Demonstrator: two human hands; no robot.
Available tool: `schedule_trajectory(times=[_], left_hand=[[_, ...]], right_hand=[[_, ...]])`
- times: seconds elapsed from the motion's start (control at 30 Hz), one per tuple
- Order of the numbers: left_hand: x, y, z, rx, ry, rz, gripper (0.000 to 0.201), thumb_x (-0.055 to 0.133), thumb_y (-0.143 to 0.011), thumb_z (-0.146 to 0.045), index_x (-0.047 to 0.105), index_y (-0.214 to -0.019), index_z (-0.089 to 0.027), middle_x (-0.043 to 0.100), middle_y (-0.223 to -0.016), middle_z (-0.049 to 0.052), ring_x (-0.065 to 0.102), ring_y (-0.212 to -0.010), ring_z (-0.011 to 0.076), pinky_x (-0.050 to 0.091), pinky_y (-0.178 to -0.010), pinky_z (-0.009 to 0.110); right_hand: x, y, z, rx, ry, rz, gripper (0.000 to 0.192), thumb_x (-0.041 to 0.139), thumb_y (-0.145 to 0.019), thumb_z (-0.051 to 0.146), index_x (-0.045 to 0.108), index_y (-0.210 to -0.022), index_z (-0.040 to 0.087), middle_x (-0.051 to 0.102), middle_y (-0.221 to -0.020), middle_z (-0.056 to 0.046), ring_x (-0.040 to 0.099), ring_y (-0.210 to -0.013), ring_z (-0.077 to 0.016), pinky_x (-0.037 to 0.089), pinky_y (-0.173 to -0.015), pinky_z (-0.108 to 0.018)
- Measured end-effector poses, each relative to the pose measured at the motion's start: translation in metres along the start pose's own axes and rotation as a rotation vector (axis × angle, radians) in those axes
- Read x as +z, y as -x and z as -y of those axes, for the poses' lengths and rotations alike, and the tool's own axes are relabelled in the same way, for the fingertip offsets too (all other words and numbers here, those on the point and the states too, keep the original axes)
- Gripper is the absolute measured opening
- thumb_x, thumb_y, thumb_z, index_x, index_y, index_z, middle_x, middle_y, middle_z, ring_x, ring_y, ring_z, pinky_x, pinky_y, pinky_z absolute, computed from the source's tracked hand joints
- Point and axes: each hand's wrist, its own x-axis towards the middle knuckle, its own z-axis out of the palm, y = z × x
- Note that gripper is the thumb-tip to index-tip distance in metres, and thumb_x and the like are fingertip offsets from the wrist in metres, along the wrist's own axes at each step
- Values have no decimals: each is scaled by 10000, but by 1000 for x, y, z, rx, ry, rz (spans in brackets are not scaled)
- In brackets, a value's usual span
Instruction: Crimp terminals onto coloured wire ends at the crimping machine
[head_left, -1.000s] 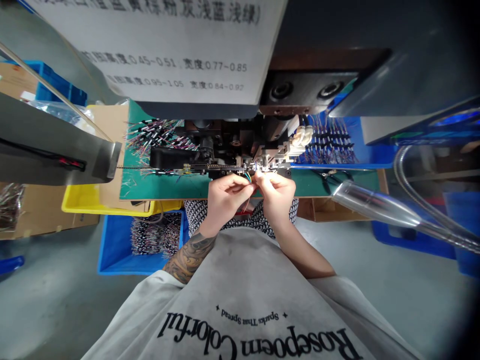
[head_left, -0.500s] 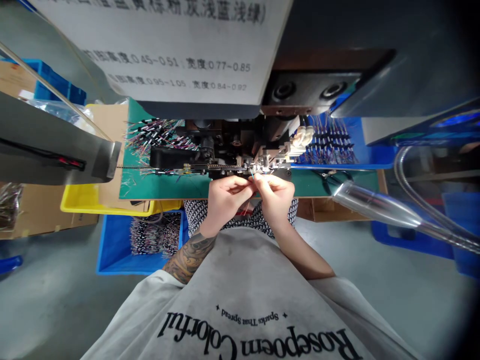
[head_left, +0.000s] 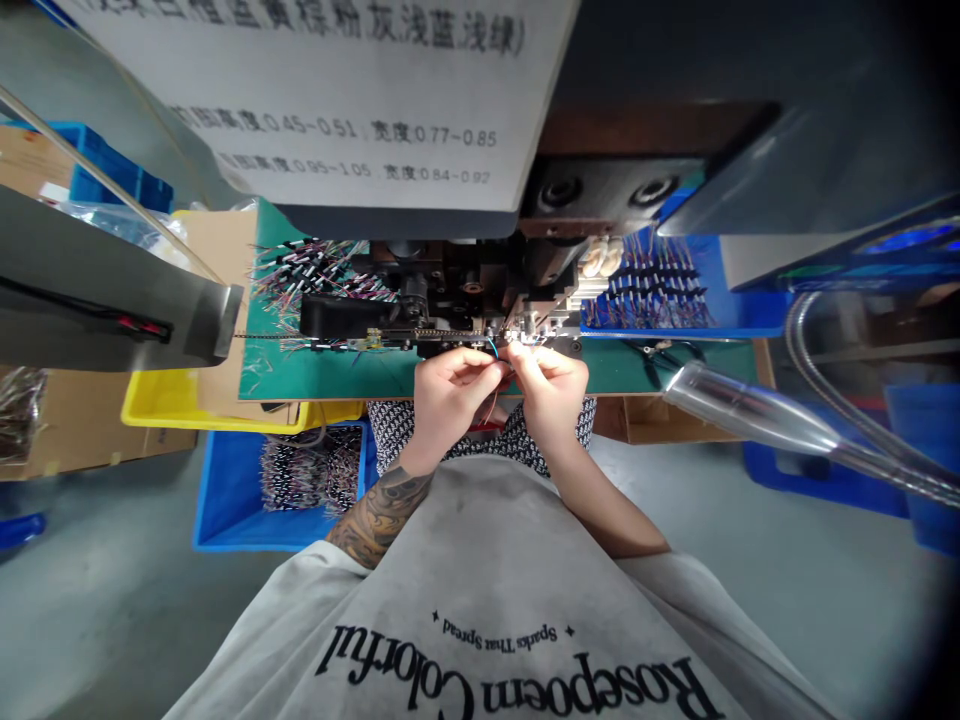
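Note:
My left hand [head_left: 455, 395] and my right hand [head_left: 551, 385] meet at the front of a crimping machine [head_left: 472, 285]. The fingers of both are pinched on a thin bundle of coloured wires. One light-blue wire [head_left: 493, 347] sticks up between the fingertips toward the machine's metal jaws [head_left: 525, 325]. Other reddish wires [head_left: 491, 408] of the bundle hang below the hands. My right thumb and index finger are closest to the jaws; the wire ends between them are too small to make out. A strip of terminals [head_left: 442, 333] runs into the machine from the left.
Wire bundles [head_left: 315, 270] lie on the green mat [head_left: 337, 375], and more fill a blue tray [head_left: 742, 320] at the right. A clear-sleeved flexible lamp or nozzle [head_left: 750, 405] reaches in from the right, near pliers [head_left: 664, 355]. Yellow bin [head_left: 157, 405] and blue bin [head_left: 217, 500] stand left.
The light-blue wire has shifted slightly left and now stands apart from the right fingertips. Both hands stay in nearly the same place, still pinched. The view has tilted a little.

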Motion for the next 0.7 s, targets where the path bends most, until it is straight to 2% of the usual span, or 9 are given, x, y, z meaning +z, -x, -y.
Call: schedule_trajectory(times=[0.1,0.2,0.43,0.6,0.7], left_hand=[[1,2,-4,-23,-7,10,170,849,-832,-338,819,-806,-172,806,-742,35,741,-630,162,581,-550,231],[2,3,-6,-31,4,23,179,863,-819,-348,825,-786,-177,793,-698,25,717,-571,151,557,-505,225],[4,0,-3,-8,65,19,184,906,-761,-331,814,-791,-175,830,-779,50,776,-664,173,629,-603,247],[5,1,-4,-35,73,18,215,903,-751,-362,798,-772,-176,807,-723,38,720,-565,150,593,-525,243],[5,1,-4,-52,82,31,210,909,-737,-347,802,-785,-173,815,-741,43,738,-594,160,630,-576,265]], right_hand=[[-2,2,-1,-4,31,35,329,756,-909,386,753,-637,201,568,-573,28,483,-556,-90,405,-552,-259],[-3,2,-1,-6,60,-4,272,748,-907,401,817,-726,210,637,-598,18,530,-564,-100,443,-557,-261],[-1,-3,-1,0,101,-3,304,737,-906,420,803,-700,207,631,-588,16,547,-577,-112,472,-586,-282],[0,-4,-2,-9,96,-12,319,735,-912,419,779,-675,211,633,-595,17,550,-579,-113,478,-589,-287],[1,-4,-2,4,97,-11,312,738,-907,429,785,-685,214,636,-597,15,559,-586,-120,491,-595,-293]])
